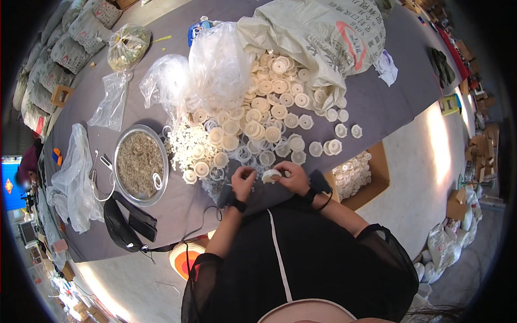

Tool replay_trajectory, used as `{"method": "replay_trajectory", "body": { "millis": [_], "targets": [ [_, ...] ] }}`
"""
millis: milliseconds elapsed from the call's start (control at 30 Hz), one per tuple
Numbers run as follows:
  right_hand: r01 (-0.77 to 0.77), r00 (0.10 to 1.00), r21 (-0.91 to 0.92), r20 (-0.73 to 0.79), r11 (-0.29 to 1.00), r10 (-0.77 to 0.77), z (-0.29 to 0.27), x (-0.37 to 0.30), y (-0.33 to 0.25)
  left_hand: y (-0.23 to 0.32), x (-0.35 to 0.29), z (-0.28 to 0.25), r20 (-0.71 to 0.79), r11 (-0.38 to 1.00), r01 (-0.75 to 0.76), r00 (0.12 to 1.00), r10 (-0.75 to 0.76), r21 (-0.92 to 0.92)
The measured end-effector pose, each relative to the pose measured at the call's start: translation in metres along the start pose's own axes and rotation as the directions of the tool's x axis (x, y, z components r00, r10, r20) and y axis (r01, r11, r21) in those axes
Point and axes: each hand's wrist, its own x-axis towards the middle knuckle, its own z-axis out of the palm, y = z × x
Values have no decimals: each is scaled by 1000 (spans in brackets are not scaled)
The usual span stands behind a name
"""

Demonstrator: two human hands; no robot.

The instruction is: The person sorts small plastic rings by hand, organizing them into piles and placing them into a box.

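My right hand (294,181) grips a cream plastic disc part (270,176) by its edge, just above the near side of the table. To its left, my left hand (243,183) has thumb and fingers pinched together; anything between them is too small to make out. A large heap of similar cream discs (253,129) with notched rims spreads beyond both hands. Clear plastic rings (244,155) lie at the near side of that heap. Beside my left hand is a pile of tiny greyish pieces (214,188), and small cream pieces (186,144) are heaped farther left.
A round metal tray (165,171) of small brownish parts sits at the left, near a black pouch (119,223) and a phone (142,225). Clear plastic bags (218,62) and a woven sack (323,37) cover the far side. A cardboard box (377,185) of cream parts stands at right.
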Motion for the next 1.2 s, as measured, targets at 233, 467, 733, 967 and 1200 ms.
{"method": "replay_trajectory", "body": {
  "millis": [233,467,733,967,1200],
  "targets": [
    [451,890,-57,105,891,-444,-6,11,-29,93,-13,-24,447,987,-139,880,160,-78],
    [530,829,13,203,848,-521,-4,11,-55,122,-20,-36,508,983,-181,847,155,1],
    [481,844,72,230,874,-484,1,10,-61,128,-26,-46,515,979,-204,837,185,-21],
    [326,895,160,267,932,-359,2,8,-61,126,-31,-44,470,972,-234,858,207,-1],
    [255,919,228,246,940,-309,2,8,-55,120,-32,-43,492,989,-116,858,146,-93]
  ]
}}
